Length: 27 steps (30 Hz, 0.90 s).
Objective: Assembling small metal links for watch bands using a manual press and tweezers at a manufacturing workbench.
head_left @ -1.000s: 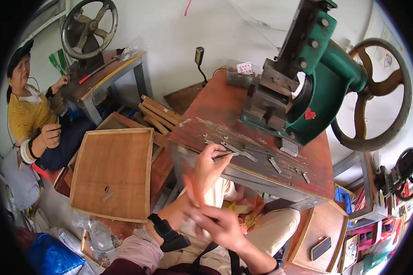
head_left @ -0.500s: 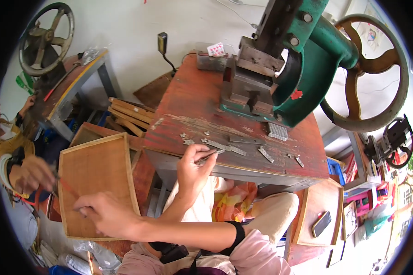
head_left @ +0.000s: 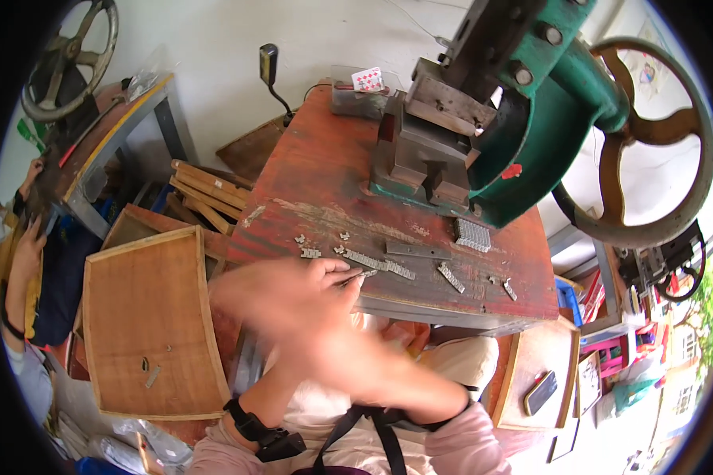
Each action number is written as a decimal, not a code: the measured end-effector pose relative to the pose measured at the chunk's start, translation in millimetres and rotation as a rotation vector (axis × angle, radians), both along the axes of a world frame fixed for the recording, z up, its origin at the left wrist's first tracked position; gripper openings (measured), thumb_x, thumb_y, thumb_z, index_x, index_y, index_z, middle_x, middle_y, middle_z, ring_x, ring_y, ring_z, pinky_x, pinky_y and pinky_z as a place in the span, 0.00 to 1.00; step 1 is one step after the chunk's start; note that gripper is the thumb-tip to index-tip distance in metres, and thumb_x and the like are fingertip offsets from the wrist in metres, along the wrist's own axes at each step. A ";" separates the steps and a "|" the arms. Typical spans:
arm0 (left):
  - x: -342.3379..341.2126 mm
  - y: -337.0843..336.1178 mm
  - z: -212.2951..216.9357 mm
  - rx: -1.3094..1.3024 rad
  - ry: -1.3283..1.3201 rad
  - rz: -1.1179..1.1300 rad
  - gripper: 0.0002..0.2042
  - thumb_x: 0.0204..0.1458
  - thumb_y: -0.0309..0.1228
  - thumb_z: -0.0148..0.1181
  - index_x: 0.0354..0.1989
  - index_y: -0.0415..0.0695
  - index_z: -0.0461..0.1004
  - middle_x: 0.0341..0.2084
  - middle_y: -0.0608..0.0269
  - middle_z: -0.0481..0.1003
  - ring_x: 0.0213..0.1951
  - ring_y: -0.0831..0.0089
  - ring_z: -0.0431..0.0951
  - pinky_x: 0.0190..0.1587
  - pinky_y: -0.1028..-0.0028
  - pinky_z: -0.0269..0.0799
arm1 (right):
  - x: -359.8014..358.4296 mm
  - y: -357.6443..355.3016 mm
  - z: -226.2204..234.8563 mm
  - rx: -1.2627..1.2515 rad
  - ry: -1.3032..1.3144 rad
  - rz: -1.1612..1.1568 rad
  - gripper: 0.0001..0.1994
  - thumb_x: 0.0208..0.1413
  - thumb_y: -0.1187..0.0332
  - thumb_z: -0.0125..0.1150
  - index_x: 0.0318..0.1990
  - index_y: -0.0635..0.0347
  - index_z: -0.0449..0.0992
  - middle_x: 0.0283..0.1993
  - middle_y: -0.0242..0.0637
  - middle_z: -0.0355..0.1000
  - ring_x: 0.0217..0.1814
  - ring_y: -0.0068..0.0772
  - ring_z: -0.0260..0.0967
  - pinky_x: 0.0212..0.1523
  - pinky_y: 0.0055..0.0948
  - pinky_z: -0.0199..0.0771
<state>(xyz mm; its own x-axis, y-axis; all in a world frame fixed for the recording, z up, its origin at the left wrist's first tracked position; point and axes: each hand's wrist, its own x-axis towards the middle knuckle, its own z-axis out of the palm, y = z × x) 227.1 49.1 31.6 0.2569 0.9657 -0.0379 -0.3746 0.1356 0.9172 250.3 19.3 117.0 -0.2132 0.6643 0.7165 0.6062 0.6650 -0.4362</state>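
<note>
The right hand (head_left: 313,297) sits at the near edge of the red worktable (head_left: 317,182), fingers pressed together on a thin metal strip (head_left: 355,276), pinching it. The strip's long axis runs left to right along the table edge, its free end pointing right toward the row of other pieces. The left hand (head_left: 245,293) crosses in front, so smeared by motion that I cannot tell whether it is spread or closed.

Just right of the strip, more toothed metal pieces (head_left: 388,265) lie in a loose line, long axes roughly parallel to the near edge, with a flat dark bar (head_left: 417,250) behind them and a ridged grey block (head_left: 473,234) near the press base. Small scraps (head_left: 509,289) lie toward the right corner.

At the far edge sits a small white card with red pips (head_left: 367,79), tilted, on top of a dark box (head_left: 358,101). The green hand press (head_left: 531,119) fills the far right of the table, its big spoked wheel (head_left: 650,142) overhanging the right side.

There is open tabletop on the left half, from the near edge to the far one. Below left, a shallow wooden tray (head_left: 146,324) leans, holding a couple of small metal bits (head_left: 149,372). Another person's hand (head_left: 30,245) shows at the left rim. A dark phone (head_left: 540,392) lies on a low board at right.
</note>
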 end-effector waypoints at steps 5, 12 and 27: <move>5.2 -3.8 1.8 0.273 0.195 0.080 0.08 0.47 0.21 0.59 0.35 0.37 0.68 0.28 0.56 0.78 0.29 0.80 0.78 0.29 0.80 0.71 | 142.1 -1.7 -9.8 -0.233 -0.336 -0.488 0.17 0.43 0.81 0.53 0.44 0.66 0.71 0.44 0.46 0.69 0.47 0.47 0.65 0.48 0.37 0.66; 7.7 -8.1 -2.6 0.345 0.226 0.159 0.11 0.47 0.20 0.59 0.38 0.37 0.66 0.32 0.54 0.78 0.32 0.78 0.78 0.32 0.80 0.73 | 163.6 -1.0 -25.3 -0.392 -0.474 -0.427 0.15 0.45 0.82 0.53 0.44 0.66 0.72 0.38 0.46 0.67 0.44 0.47 0.65 0.45 0.36 0.67; 6.5 -14.7 -10.3 0.372 0.182 0.158 0.14 0.47 0.14 0.56 0.41 0.35 0.62 0.34 0.54 0.75 0.34 0.79 0.75 0.33 0.80 0.75 | 100.7 -24.0 -4.3 -0.461 0.609 -0.354 0.09 0.54 0.80 0.53 0.42 0.64 0.65 0.39 0.37 0.73 0.39 0.18 0.68 0.39 0.16 0.69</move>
